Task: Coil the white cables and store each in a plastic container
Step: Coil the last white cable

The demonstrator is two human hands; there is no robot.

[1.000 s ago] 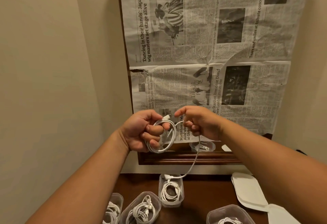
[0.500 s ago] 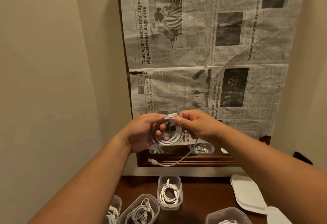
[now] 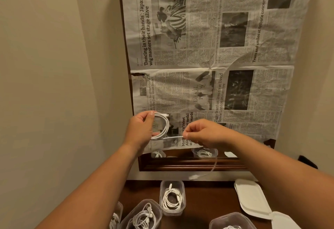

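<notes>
L hand (image 3: 142, 129) grips white cable (image 3: 167, 125) coil, raised above table (image 3: 207, 201); R hand (image 3: 202, 133) pinches its tail, end dangling unwound. Several containers (image 3: 171, 181) already filled, lids (image 3: 251, 196) off

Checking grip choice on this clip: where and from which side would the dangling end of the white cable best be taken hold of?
Probably just behind the plug, pinched from the right, the side its cord runs in from. The tail hangs free, thin and limp, from the right hand pinching it, so the stiffer plug gives a stop. The left hand grips the coil.
</notes>
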